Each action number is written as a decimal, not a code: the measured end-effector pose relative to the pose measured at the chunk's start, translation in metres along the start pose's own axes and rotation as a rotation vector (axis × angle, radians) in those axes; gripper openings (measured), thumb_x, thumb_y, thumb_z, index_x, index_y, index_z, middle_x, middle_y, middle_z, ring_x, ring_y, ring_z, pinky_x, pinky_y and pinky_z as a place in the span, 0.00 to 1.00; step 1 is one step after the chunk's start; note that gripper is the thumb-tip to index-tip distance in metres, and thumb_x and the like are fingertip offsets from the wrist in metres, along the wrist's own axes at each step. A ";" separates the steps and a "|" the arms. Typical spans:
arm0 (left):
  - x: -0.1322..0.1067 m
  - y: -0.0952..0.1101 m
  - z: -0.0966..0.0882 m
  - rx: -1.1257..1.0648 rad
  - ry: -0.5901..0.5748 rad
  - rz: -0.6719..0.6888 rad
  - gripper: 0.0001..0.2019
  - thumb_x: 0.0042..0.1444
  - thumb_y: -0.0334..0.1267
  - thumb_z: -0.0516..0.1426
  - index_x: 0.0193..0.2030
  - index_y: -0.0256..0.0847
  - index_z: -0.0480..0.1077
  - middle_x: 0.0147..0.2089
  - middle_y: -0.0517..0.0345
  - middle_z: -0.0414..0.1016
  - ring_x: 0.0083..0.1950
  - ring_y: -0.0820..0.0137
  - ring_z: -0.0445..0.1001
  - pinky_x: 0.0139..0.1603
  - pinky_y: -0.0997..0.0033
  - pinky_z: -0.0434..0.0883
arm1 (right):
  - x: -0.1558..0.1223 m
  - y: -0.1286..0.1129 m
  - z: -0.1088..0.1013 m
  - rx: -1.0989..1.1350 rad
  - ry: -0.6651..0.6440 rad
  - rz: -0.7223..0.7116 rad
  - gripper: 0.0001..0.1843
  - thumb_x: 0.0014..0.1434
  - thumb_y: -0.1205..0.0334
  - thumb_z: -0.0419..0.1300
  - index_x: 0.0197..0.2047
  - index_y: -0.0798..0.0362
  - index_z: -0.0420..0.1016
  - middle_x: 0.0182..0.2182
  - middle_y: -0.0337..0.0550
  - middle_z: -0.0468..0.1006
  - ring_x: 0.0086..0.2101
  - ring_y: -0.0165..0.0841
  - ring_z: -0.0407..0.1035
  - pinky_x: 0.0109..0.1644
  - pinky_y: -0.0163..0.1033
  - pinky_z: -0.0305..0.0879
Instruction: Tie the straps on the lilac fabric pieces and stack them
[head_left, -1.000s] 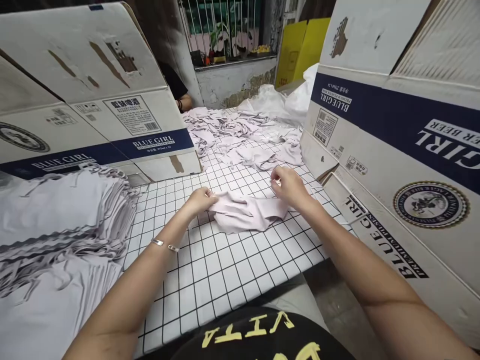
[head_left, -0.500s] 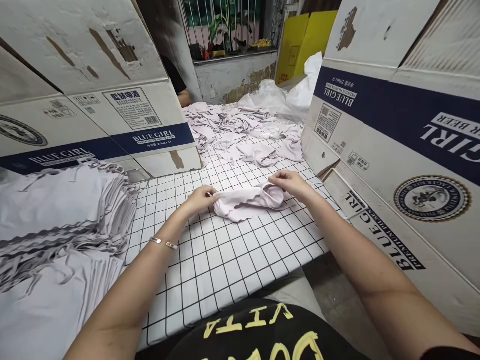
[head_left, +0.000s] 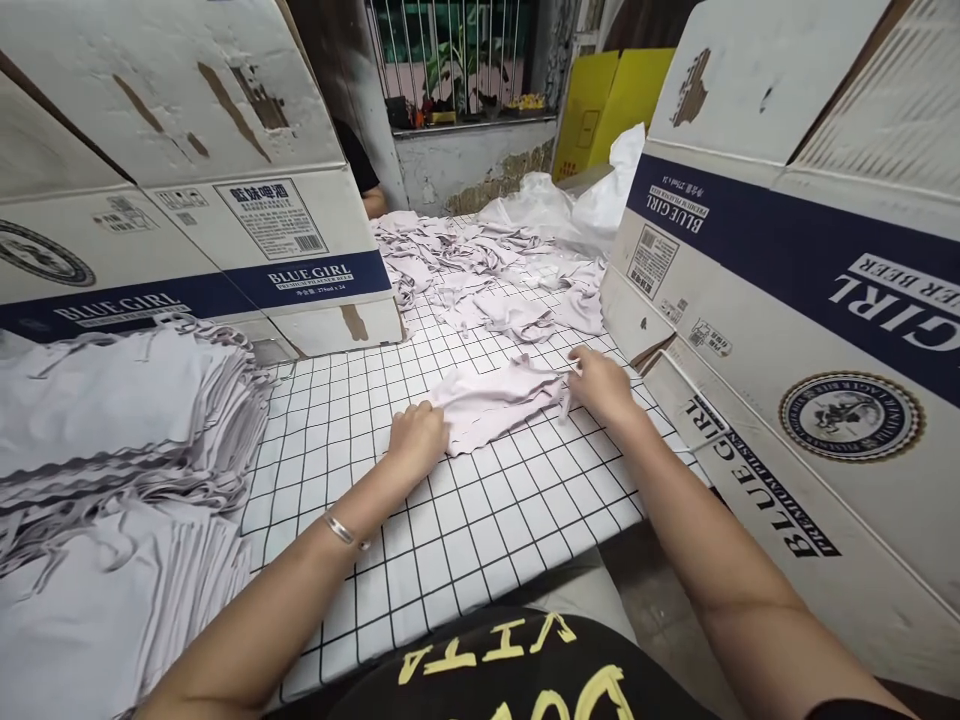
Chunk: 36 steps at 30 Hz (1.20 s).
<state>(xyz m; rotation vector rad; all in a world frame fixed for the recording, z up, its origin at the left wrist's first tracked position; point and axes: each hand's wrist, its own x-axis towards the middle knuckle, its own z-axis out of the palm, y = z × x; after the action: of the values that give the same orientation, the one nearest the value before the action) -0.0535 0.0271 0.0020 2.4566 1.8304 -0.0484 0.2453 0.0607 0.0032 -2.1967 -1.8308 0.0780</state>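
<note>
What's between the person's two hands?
In the head view, a pale pink cloth lies between the left hand and the right hand, over the checked tabletop.

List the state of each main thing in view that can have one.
Pale cloth: creased, partly bunched
Left hand: closed on its end
Right hand: pinching the opposite end
Stacked cloths: layered in piles
Far cloths: loose, heaped
Left carton: surface torn
Right carton: surface torn
Plastic: crumpled
</note>
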 end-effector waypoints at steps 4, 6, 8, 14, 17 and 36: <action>-0.007 0.017 0.000 0.047 0.013 0.016 0.22 0.61 0.51 0.51 0.44 0.33 0.74 0.45 0.36 0.74 0.46 0.48 0.73 0.46 0.51 0.66 | 0.012 0.011 -0.011 0.030 0.186 0.029 0.17 0.56 0.59 0.60 0.49 0.53 0.69 0.46 0.52 0.74 0.44 0.45 0.67 0.45 0.44 0.61; -0.007 0.022 0.002 0.045 -0.006 0.038 0.16 0.60 0.44 0.52 0.43 0.34 0.75 0.45 0.37 0.75 0.43 0.50 0.74 0.43 0.52 0.66 | 0.005 0.002 -0.005 0.083 0.094 -0.164 0.19 0.54 0.55 0.62 0.48 0.51 0.70 0.44 0.49 0.74 0.43 0.43 0.68 0.44 0.42 0.61; -0.007 0.020 0.003 0.040 -0.026 0.051 0.12 0.59 0.35 0.52 0.41 0.36 0.75 0.43 0.40 0.76 0.40 0.53 0.75 0.40 0.56 0.67 | -0.005 -0.008 0.004 0.115 -0.097 -0.332 0.17 0.52 0.54 0.64 0.45 0.49 0.72 0.41 0.46 0.75 0.41 0.41 0.68 0.42 0.40 0.61; -0.005 -0.014 -0.019 -0.311 0.134 -0.034 0.13 0.60 0.38 0.49 0.32 0.40 0.73 0.40 0.49 0.77 0.39 0.61 0.74 0.37 0.65 0.67 | -0.006 -0.008 0.002 0.298 0.018 -0.165 0.10 0.52 0.66 0.55 0.37 0.51 0.75 0.35 0.42 0.78 0.35 0.35 0.69 0.39 0.37 0.60; 0.003 -0.035 -0.050 -0.479 0.229 -0.145 0.07 0.55 0.36 0.52 0.32 0.40 0.71 0.35 0.54 0.77 0.37 0.65 0.73 0.37 0.69 0.66 | 0.013 -0.012 -0.029 0.387 0.072 -0.052 0.08 0.49 0.62 0.57 0.33 0.51 0.75 0.30 0.40 0.77 0.31 0.34 0.67 0.35 0.37 0.59; 0.063 -0.088 -0.165 -0.389 0.286 -0.210 0.02 0.43 0.34 0.61 0.26 0.40 0.72 0.29 0.57 0.74 0.33 0.67 0.73 0.34 0.72 0.68 | 0.082 -0.088 -0.087 0.602 -0.039 -0.219 0.16 0.49 0.51 0.65 0.21 0.54 0.69 0.17 0.35 0.65 0.22 0.28 0.59 0.27 0.35 0.53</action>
<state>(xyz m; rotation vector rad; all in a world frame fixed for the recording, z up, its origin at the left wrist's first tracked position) -0.1231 0.1259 0.1578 2.0815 1.9680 0.6154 0.1966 0.1390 0.1200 -1.5847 -1.7574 0.5505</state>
